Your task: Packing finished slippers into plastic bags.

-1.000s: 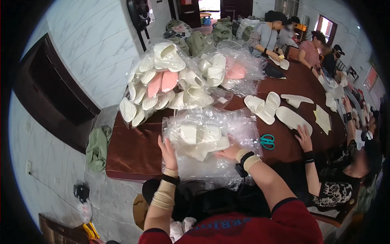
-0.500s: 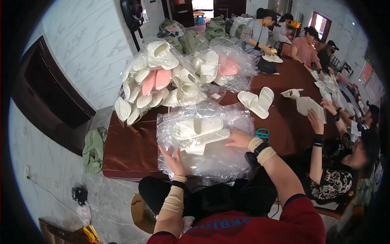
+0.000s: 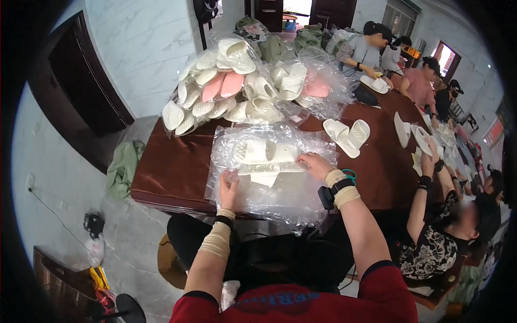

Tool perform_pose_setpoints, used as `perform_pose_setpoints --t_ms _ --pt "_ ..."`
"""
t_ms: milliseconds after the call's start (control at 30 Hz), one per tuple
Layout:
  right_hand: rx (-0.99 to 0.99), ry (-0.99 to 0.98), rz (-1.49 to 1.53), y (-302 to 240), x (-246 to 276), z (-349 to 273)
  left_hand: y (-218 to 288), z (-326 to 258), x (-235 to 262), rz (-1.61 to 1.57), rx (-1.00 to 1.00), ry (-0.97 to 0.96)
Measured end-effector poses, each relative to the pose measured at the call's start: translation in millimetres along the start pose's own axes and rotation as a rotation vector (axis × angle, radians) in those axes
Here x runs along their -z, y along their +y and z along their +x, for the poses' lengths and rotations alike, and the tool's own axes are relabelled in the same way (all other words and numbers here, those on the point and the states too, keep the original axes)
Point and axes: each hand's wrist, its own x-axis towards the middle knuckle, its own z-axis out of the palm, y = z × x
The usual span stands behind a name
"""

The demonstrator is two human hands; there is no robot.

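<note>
A pair of cream slippers (image 3: 281, 153) lies sideways on a large clear plastic bag (image 3: 280, 202), the nearer one tipped on its edge with its textured sole facing me. A white paper piece (image 3: 264, 179) sticks out below that slipper. At the bag's left side, my left hand (image 3: 228, 189) has its fingers closed on the plastic. My right hand (image 3: 319, 166) is at the right end of the nearer slipper, fingers curled against it. Whether the slippers are inside the bag or on top of it, I cannot tell.
Bagged cream and pink slippers (image 3: 221, 89) are heaped at the back of the brown-covered table (image 3: 172, 177). Another loose slipper pair (image 3: 347, 137) lies right of my bag, near green-handled scissors (image 3: 350, 175). A co-worker (image 3: 431, 242) handles slippers at the right; others work farther back.
My left hand has gone from spread fingers to closed on the plastic. My right hand has come onto the nearer slipper, which has tipped up on edge. The co-worker at right has lifted a slipper.
</note>
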Motion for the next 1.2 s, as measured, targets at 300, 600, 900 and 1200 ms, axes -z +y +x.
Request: perform_pose_setpoints --t_ms 300,600,900,1200 --pt "-0.238 0.222 0.453 -8 -9 -30 4 -4 -5 0.043 0.089 0.201" --pt "-0.325 0.328 1.007 -65 22 -44 6 -13 -3 0.163 0.078 0.308" --pt "-0.490 -0.067 1.328 -42 26 -41 13 -10 -2 0.030 0.129 0.274" --pt "-0.115 0.251 0.385 -27 12 2 13 -5 -10 -0.003 0.167 0.196"
